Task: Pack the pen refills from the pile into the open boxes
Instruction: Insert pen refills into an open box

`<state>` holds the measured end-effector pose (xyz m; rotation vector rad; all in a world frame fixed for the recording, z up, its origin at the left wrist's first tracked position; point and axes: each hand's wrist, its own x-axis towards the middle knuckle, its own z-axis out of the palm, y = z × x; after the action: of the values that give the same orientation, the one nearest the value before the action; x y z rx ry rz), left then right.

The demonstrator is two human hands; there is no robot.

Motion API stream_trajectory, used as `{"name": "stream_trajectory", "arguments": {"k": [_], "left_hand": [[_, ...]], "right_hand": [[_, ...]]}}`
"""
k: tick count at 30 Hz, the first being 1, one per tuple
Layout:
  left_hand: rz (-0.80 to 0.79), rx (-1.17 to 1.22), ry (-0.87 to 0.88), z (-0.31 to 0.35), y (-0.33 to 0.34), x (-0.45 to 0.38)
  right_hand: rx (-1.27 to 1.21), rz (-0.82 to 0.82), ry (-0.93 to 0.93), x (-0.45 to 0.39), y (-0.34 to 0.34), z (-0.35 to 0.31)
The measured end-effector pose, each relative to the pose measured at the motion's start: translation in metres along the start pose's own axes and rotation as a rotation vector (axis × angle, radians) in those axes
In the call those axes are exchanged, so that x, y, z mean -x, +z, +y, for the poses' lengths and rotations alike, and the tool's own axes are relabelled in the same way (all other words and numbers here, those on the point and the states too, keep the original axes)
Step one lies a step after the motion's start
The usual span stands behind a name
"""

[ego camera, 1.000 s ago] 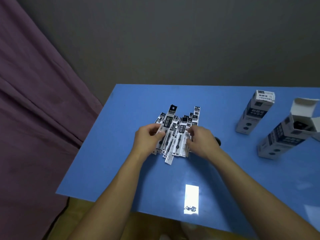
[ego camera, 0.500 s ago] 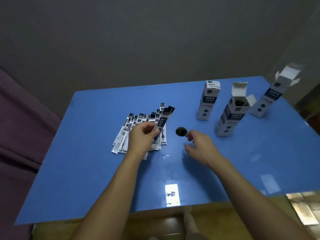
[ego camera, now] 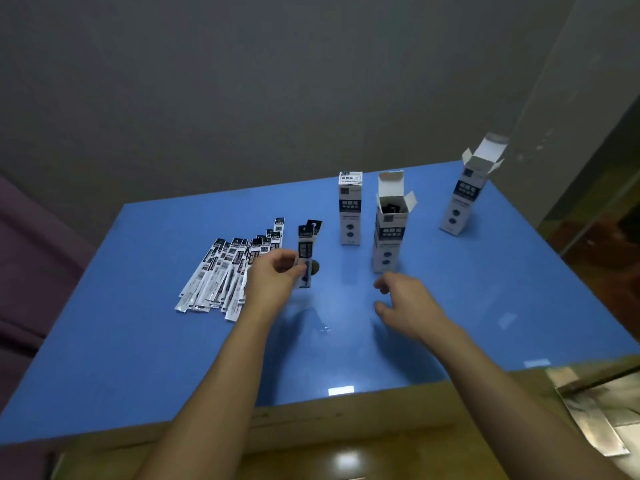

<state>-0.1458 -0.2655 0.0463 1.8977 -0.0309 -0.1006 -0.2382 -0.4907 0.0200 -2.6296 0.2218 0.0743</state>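
My right hand (ego camera: 403, 303) hovers over the blue table (ego camera: 138, 341), fingers loosely curled, holding nothing; my left hand (ego camera: 273, 277) pinches a few pen refills (ego camera: 306, 251) upright, just right of the pile (ego camera: 230, 271). Beyond stand three boxes: the closed box (ego camera: 349, 213); the near open box (ego camera: 389, 230), refills inside; the far open box (ego camera: 465, 199).
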Motion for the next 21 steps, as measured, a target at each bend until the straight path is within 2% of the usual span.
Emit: {"name": "stream_trajectory", "arguments": {"k": [8,21], "left_hand": [[0.123,0.033,-0.034,0.008,0.037,0.042],[0.253,0.053,-0.061,0.012,0.06,0.049]], "right_hand": [[0.055,-0.059,-0.118,0.021,-0.03,0.057],[0.051,-0.076,-0.138,0.002,-0.063,0.094]]}}
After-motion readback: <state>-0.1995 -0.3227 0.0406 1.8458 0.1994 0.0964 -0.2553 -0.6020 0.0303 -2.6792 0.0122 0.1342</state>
